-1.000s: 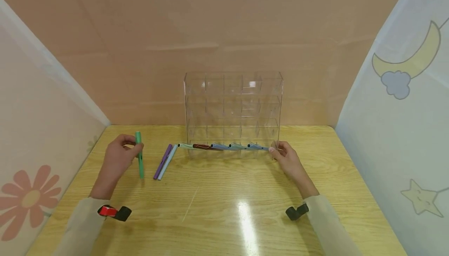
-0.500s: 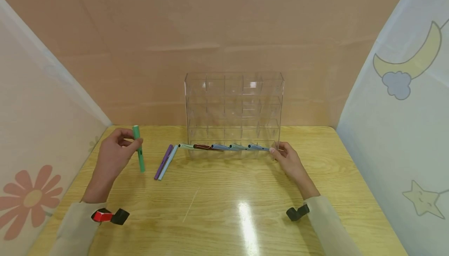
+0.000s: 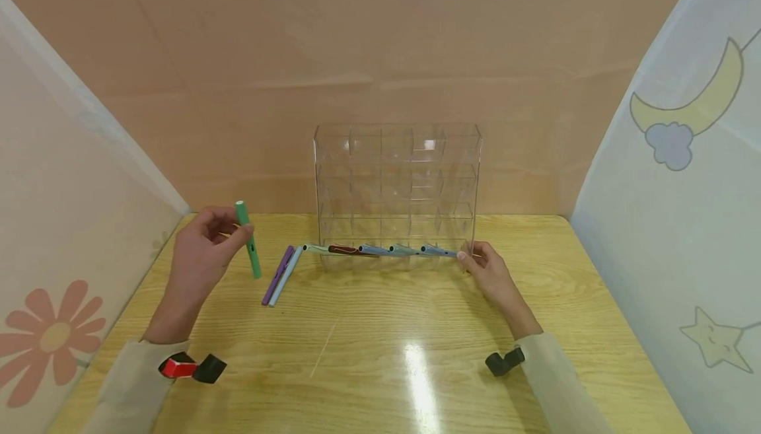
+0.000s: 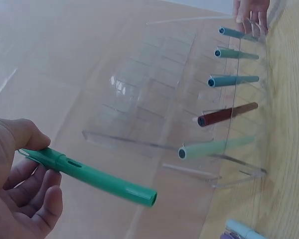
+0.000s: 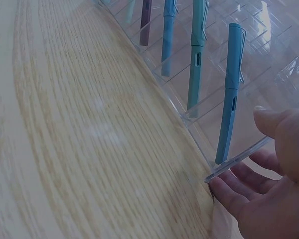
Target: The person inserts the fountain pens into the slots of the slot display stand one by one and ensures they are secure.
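Observation:
My left hand pinches a green pen near its clip end, thumb on one side and fingers on the other. In the head view the pen stands tilted, above the left part of the table. A clear acrylic rack with rows of compartments stands upright at the table's back. My right hand grips the rack's lower right side panel, thumb on one face and fingers on the other. Along the bottom row lie several pens: pale green, dark red, blue, grey-green and another blue.
Left of the rack, a purple pen and a light blue pen lie side by side on the wooden table. A tan backdrop rises behind the rack. Patterned cloth walls flank both sides.
My left hand has moved the green pen away from me and slightly right, and the pen now leans more. The right hand keeps its hold on the rack.

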`<state>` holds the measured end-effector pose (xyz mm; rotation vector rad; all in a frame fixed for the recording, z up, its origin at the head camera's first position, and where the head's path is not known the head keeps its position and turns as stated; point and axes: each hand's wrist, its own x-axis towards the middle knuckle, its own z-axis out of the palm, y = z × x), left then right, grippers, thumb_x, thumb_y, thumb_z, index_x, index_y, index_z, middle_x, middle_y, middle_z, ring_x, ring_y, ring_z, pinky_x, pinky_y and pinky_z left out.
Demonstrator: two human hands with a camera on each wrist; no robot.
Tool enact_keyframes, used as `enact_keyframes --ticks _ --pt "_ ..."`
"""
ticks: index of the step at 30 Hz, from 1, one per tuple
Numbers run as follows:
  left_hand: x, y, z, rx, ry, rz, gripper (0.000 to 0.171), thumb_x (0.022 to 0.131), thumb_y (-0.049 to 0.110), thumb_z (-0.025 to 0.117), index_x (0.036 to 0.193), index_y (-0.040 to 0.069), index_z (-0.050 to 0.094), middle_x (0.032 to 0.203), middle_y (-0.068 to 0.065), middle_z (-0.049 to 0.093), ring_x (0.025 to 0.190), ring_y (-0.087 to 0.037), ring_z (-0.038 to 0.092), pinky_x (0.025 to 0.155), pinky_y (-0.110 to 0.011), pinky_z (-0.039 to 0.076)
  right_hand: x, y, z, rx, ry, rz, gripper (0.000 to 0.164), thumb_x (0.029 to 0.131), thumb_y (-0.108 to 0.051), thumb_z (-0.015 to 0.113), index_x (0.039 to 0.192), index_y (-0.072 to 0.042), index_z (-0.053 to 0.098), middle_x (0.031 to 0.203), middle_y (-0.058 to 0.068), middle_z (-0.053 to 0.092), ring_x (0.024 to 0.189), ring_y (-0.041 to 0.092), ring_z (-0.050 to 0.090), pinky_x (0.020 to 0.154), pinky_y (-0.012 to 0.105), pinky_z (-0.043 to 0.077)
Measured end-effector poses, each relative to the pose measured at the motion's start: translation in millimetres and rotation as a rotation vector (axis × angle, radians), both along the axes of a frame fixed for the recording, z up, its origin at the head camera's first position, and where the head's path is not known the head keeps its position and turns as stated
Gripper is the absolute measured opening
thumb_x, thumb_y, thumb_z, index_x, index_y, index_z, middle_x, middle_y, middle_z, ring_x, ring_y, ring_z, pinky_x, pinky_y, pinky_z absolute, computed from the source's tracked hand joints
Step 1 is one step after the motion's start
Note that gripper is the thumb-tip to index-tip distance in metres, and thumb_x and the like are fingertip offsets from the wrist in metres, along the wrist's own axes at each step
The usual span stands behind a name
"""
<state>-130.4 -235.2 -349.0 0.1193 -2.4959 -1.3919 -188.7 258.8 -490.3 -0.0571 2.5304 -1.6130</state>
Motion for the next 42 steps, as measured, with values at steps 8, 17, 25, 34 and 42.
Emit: enact_keyframes --ticks 8,17,25,34,42 --pt "-0.7 9 7.9 0.095 0.005 -0.038 0.027 0.101 0.025 0.075 0.12 0.01 0.063 0.097 0.025 0.066 0.093 0.004 0.065 0.078 -0.01 0.055 -0.9 0 -1.0 0.003 -0.001 -0.003 0.07 0.111 -0.046 0.055 0.158 0.002 0.036 0.163 0.026 0.043 0.153 0.047 0.044 0.121 0.06 0.043" --pt "-9.2 33 16.3 0.149 0.077 -0.154 0.024 0.101 0.015 0.074 0.119 0.004 0.062 0.097 0.023 0.069 0.093 0.003 0.069 0.08 -0.012 0.059 0.2 2 -0.5 0.004 0.015 -0.003 0.064 0.112 -0.042 0.055 0.155 0.003 0.039 0.158 0.026 0.046 0.15 0.047 0.047 0.118 0.059 0.047" --pt "-17.3 55 16.8 0.149 0.08 -0.237 0.026 0.1 0.011 0.074 0.118 -0.003 0.061 0.099 0.019 0.069 0.095 0.003 0.07 0.085 -0.012 0.058 0.5 1 -0.2 -0.009 0.014 -0.005 0.065 0.111 -0.043 0.056 0.155 0.003 0.04 0.159 0.025 0.046 0.15 0.047 0.047 0.118 0.058 0.046" --pt "-29.8 81 20.1 0.11 -0.003 -0.308 0.025 0.102 0.014 0.073 0.121 0.0 0.062 0.114 -0.007 0.069 0.104 -0.005 0.069 0.089 -0.012 0.056 -0.8 3 1.4 -0.004 0.004 -0.005 0.067 0.111 -0.044 0.055 0.156 0.003 0.038 0.161 0.026 0.043 0.151 0.048 0.045 0.119 0.06 0.045" --pt "-47.9 106 16.7 0.11 -0.03 -0.385 0.027 0.103 0.013 0.072 0.125 0.003 0.06 0.118 -0.013 0.066 0.116 -0.025 0.073 0.085 -0.015 0.056 -2.0 4 0.8 0.021 0.002 -0.019 0.066 0.112 -0.044 0.054 0.156 0.002 0.038 0.161 0.025 0.045 0.151 0.046 0.047 0.118 0.056 0.047"
